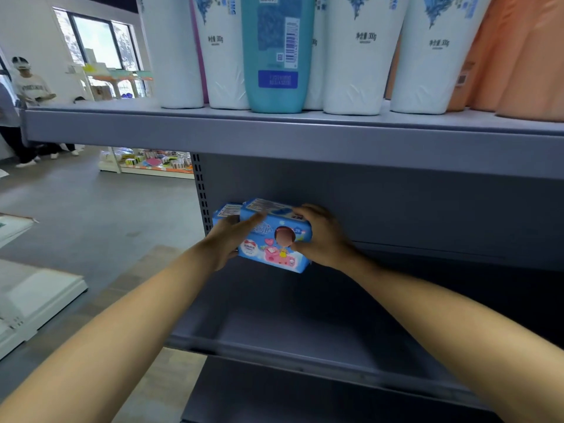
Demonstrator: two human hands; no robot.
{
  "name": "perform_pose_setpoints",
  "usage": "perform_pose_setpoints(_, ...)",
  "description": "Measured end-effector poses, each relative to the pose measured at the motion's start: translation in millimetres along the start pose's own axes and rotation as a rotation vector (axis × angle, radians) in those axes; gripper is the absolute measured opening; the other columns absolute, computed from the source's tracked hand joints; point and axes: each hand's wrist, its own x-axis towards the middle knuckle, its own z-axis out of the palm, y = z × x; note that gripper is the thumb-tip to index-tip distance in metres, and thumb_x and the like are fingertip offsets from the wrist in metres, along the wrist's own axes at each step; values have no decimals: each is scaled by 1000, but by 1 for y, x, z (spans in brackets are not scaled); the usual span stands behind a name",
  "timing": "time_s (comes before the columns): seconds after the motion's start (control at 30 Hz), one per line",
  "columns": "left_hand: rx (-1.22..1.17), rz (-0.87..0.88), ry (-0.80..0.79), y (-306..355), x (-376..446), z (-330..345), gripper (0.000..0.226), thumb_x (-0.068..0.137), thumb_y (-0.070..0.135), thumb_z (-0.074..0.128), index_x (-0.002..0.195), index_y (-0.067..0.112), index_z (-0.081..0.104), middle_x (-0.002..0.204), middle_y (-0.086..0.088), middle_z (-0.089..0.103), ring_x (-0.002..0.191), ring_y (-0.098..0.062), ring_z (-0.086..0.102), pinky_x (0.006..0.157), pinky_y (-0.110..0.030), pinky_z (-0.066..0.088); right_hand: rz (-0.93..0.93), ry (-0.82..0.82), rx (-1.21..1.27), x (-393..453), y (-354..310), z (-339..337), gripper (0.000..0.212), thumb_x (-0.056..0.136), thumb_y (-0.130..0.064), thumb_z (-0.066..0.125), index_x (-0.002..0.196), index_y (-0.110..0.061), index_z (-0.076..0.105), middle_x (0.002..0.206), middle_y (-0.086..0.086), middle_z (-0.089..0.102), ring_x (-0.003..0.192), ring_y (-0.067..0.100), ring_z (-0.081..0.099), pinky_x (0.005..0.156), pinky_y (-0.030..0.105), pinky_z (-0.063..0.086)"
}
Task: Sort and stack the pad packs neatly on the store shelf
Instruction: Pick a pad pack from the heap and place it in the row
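Observation:
A blue pad pack (274, 244) with pink cartoon art stands upright at the back left of the grey middle shelf (290, 340). Behind it, a second blue pack (227, 210) peeks out at the left, against the shelf's back wall. My left hand (227, 239) grips the front pack's left end, fingers laid across its top. My right hand (320, 236) clasps its right end, thumb on the front face and fingers over the top edge. Whether the pack rests on the shelf or hangs just above it is hidden by my hands.
The upper shelf (274, 132) overhangs close above, carrying white bottles (363, 56), a teal bottle (276, 53) and orange packs (525, 56). A perforated upright (201, 190) marks the shelf's left end. Grey floor, white fixtures and people (29, 93) lie to the left.

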Motion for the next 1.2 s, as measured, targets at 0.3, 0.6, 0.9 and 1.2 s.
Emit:
perform_pose_setpoints(0.3, 339, 61, -91, -7, 9, 28, 39, 77, 26, 79, 104, 9, 57, 106, -11, 65, 102, -28, 63, 90, -50, 54, 124, -41, 17, -16, 33, -13, 73, 68, -10, 79, 133, -12, 47, 134, 2, 42, 114, 15, 52, 92, 31, 52)
perform_pose_setpoints(0.6, 790, 192, -47, -13, 22, 42, 43, 77, 43, 76, 97, 10, 58, 101, -8, 63, 88, -22, 61, 76, -36, 54, 132, -107, -16, -22, 55, -10, 72, 71, -12, 77, 135, -10, 44, 138, 2, 36, 122, 15, 45, 96, 33, 50)
perform_pose_setpoints(0.9, 1049, 242, 37, -19, 27, 42, 51, 71, 58, 73, 87, 16, 50, 94, -7, 59, 84, -22, 59, 66, -35, 50, 129, -159, -29, -25, 66, 3, 70, 76, -11, 74, 138, -13, 42, 144, 0, 30, 126, 14, 41, 93, 25, 49)
perform_pose_setpoints(1.2, 1020, 437, 203, -20, 32, 37, 66, 77, 45, 75, 131, 20, 49, 124, -6, 57, 115, -27, 52, 82, -41, 51, 91, -118, -119, -14, 73, 14, 69, 79, -11, 73, 139, -18, 39, 149, 1, 26, 132, 15, 34, 96, 21, 42)
